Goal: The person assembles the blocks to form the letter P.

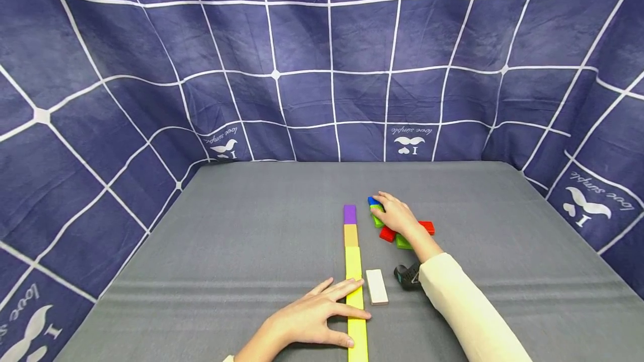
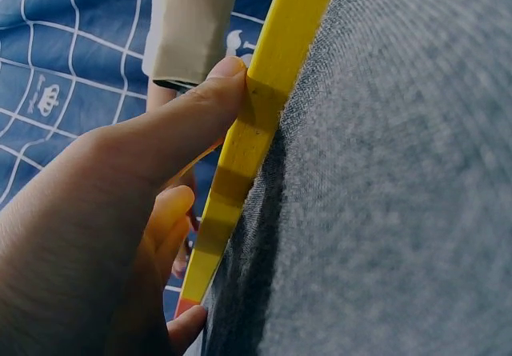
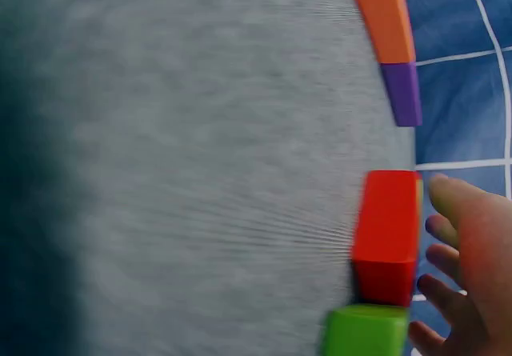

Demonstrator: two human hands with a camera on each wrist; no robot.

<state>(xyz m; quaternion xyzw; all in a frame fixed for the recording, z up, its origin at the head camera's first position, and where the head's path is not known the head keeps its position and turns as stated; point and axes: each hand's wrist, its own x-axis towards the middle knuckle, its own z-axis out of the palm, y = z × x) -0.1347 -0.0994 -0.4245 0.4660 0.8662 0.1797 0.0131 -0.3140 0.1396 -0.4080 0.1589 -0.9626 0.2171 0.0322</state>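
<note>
A row of blocks runs along the table: a long yellow stretch, then an orange block and a purple block at its far end. Across the yellow part lies my left hand, fingers spread; the left wrist view shows its thumb against the yellow side. Farther away, my right hand is over a blue block and a green block. In the right wrist view its loosely spread fingers are beside a red block; whether they touch any block is unclear.
A white block lies just right of the yellow row. Near the right sleeve is a black object, partly hidden. Red blocks and a green one lie under the right wrist. A blue checked curtain surrounds the grey table.
</note>
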